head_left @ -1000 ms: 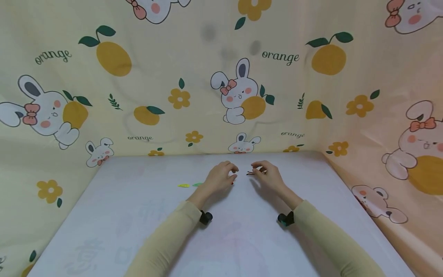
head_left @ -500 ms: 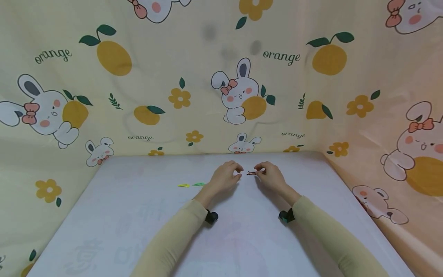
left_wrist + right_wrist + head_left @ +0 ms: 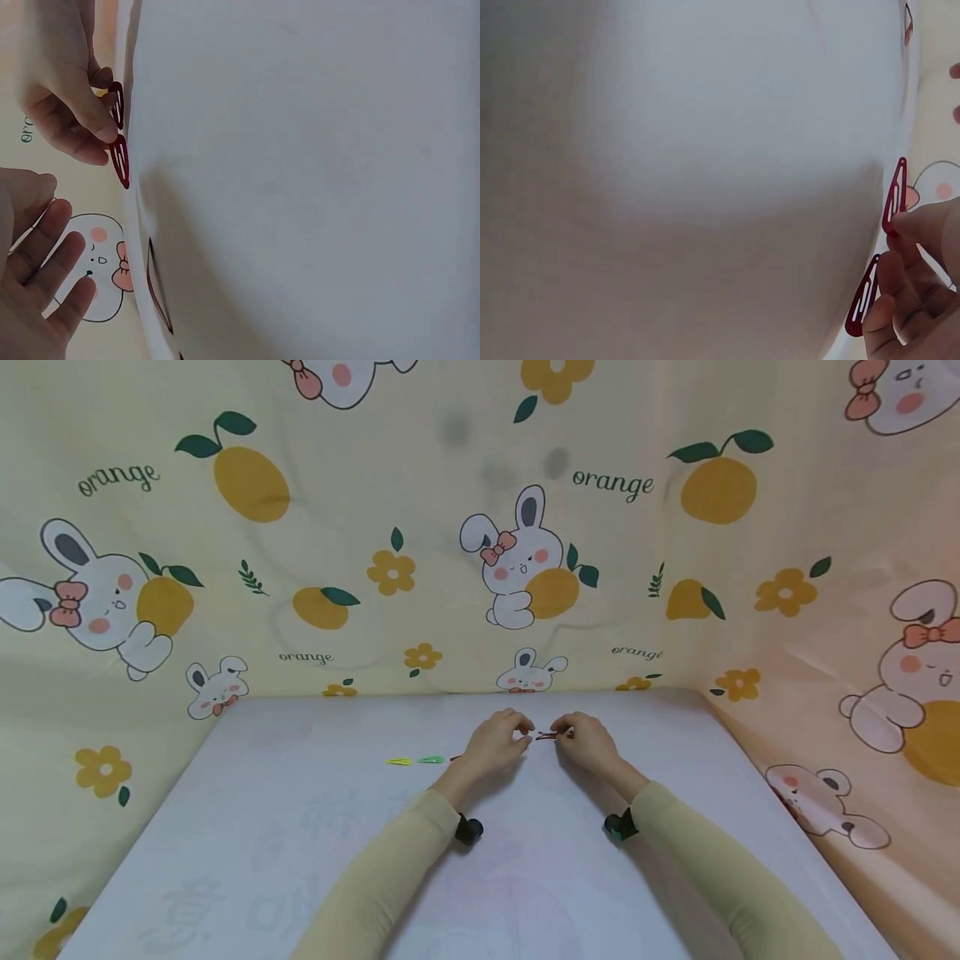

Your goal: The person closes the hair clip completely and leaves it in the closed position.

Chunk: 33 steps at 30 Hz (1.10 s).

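My right hand (image 3: 588, 743) pinches a dark red snap hair clip (image 3: 904, 180) between thumb and fingertips, just over the far part of the table. A second dark red snap clip (image 3: 853, 327) is tucked lower among the same hand's fingers; both stick out in the left wrist view. My left hand (image 3: 495, 745) hovers close to the left of these clips, its fingers spread and loosely bent, with nothing in them. Under it another dark red hair clip (image 3: 155, 294) lies on the table, mostly hidden by the hand in the head view.
To the left of my left hand, a green snap clip (image 3: 431, 760) and a yellow snap clip (image 3: 399, 762) lie in a row on the white table (image 3: 315, 860). A cream curtain (image 3: 420, 468) printed with rabbits and oranges stands behind the table and along its sides.
My left hand has moved right, closer to the clips in my right hand, uncovering the green clip and the end of a dark red one. My right hand has barely shifted.
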Tool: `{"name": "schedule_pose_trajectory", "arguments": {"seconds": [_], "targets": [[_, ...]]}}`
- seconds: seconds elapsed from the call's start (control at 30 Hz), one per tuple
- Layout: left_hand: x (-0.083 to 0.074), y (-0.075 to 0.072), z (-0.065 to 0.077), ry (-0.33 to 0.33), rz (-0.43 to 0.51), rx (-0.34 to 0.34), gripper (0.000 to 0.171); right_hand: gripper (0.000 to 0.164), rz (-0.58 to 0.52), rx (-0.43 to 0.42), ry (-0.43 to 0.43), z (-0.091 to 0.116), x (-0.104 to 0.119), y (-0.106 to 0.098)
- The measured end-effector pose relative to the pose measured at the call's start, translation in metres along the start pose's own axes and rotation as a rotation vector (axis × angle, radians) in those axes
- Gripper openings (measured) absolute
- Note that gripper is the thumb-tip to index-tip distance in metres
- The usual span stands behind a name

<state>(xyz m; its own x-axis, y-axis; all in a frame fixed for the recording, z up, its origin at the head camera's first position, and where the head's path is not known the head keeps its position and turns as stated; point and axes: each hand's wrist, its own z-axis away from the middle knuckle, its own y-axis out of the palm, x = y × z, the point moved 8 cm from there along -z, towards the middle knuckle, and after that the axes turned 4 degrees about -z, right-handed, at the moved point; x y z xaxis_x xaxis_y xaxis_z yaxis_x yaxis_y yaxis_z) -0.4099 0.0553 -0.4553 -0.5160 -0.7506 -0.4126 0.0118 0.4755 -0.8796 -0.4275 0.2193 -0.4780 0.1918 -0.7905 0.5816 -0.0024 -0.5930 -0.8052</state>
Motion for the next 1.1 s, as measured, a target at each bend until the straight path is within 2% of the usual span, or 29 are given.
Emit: {"name": "schedule_pose_trajectory", "arguments": {"seconds": [0.37, 0.53, 1.1], "targets": [[-0.002, 0.007, -0.01, -0.066, 0.031, -0.012, 0.023, 0.018, 0.025, 0.007, 0.011, -0.003, -0.002, 0.003], [-0.002, 0.01, -0.013, -0.084, 0.023, -0.02, 0.022, 0.016, 0.026, 0.001, -0.01, -0.001, 0.002, 0.002], [-0.004, 0.011, -0.015, -0.094, -0.018, -0.004, 0.016, 0.017, -0.067, -0.06, -0.041, 0.009, 0.013, -0.003]]}}
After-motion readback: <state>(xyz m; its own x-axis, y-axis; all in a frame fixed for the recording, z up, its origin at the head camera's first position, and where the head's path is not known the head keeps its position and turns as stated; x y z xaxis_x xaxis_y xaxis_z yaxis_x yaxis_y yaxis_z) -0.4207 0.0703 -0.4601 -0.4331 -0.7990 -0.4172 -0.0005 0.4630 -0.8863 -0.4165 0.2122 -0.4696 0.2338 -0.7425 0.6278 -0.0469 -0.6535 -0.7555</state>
